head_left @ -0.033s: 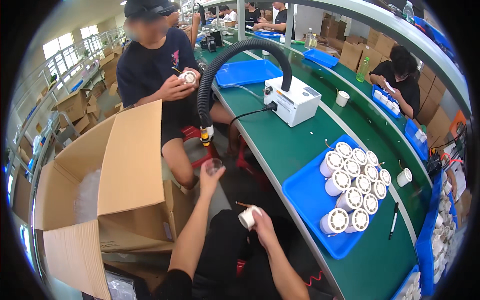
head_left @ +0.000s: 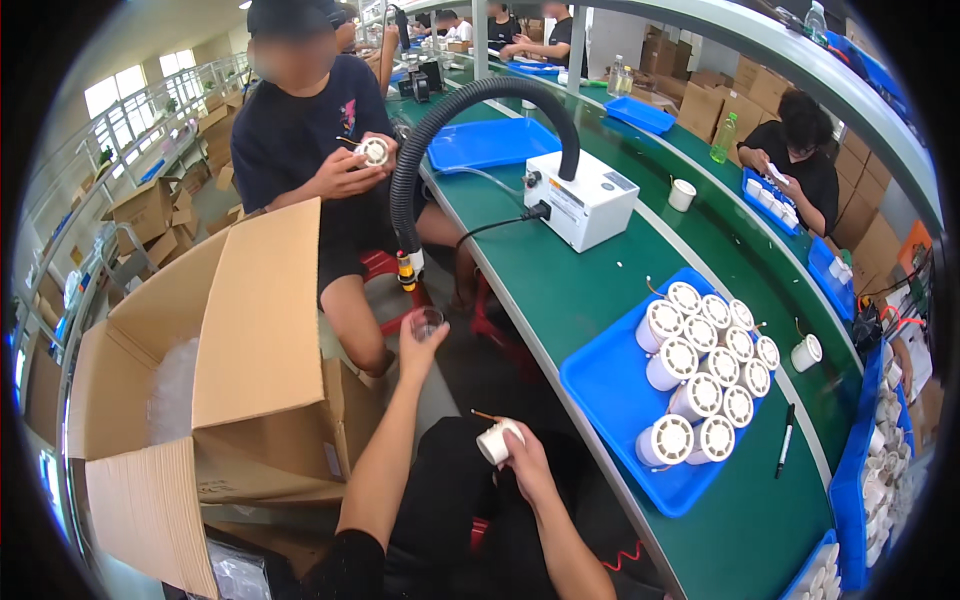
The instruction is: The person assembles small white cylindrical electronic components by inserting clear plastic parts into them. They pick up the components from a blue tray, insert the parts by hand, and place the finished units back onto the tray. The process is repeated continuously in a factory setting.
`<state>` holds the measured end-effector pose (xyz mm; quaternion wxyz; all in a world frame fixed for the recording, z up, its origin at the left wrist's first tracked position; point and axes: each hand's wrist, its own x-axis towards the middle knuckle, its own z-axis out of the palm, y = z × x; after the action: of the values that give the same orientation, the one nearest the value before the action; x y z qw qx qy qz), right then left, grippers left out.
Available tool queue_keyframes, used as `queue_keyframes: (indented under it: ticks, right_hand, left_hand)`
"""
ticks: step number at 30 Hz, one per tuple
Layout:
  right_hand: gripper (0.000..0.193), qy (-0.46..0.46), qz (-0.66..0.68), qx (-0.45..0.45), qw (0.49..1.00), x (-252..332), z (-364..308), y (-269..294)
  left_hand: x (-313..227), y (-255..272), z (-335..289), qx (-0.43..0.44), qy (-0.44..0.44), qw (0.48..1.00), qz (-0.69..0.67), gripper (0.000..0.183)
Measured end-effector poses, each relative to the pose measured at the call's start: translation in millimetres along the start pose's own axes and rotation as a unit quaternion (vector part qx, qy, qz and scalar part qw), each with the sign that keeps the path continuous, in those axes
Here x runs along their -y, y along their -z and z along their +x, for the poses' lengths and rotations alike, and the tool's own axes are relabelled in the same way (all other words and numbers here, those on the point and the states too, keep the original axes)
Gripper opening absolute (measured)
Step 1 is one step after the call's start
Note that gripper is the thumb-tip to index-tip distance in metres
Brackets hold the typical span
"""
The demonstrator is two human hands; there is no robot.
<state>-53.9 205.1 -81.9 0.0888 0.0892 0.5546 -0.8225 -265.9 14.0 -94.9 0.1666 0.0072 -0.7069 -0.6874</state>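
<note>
My left hand [head_left: 418,346] is closed round a small clear round cup [head_left: 428,323], held out just below the dark flexible hose's yellow-banded end [head_left: 407,272] without touching it. Over my lap, my right hand [head_left: 526,462] grips a white cylindrical housing [head_left: 494,444] tilted to the left. A thin brownish wire [head_left: 485,414] sticks out of its upper side. To the right, a blue tray [head_left: 612,392] on the green bench holds several similar white housings [head_left: 670,440], their slotted round ends facing up.
An open cardboard box [head_left: 262,330] with clear plastic inside stands at my left. A white machine box [head_left: 582,200] feeds the hose. A black marker [head_left: 786,440] and loose white housings [head_left: 806,352] lie on the right. A co-worker [head_left: 310,130] sits ahead, handling a similar part.
My left hand has risen slightly with the clear cup, closer to the hose end. The right hand and its housing stay nearly in place. The whole view shifts a little.
</note>
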Motion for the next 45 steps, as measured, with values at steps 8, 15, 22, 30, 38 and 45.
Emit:
queue_keyframes:
  ticks: [8, 15, 22, 30, 38, 45]
  right_hand:
    - [0.054, 0.125, -0.065, -0.047, 0.989, 21, -62, 16]
    - [0.053, 0.201, -0.216, 0.041, 0.954, 76, -83, 6]
    - [0.062, 0.213, -0.354, 0.184, 0.892, 111, -94, -12]
    - [0.063, 0.189, -0.381, 0.209, 0.881, 113, -97, -32]
    - [0.060, 0.212, -0.334, 0.223, 0.891, 114, -103, -30]
    - [0.059, 0.235, -0.311, 0.209, 0.897, 103, -99, -33]
  left_hand:
    - [-38, -27, -39, 0.228, 0.027, 0.971, -0.060, 0.053]
    - [-102, 60, -168, 0.307, -0.016, 0.950, 0.049, 0.078]
    - [-125, 91, -199, 0.367, -0.019, 0.928, 0.054, 0.088]
    - [-145, 98, -198, 0.391, -0.085, 0.912, 0.093, 0.087]
    - [-161, 101, -196, 0.359, -0.141, 0.911, 0.149, 0.078]
    - [-168, 102, -201, 0.365, -0.122, 0.905, 0.180, 0.080]
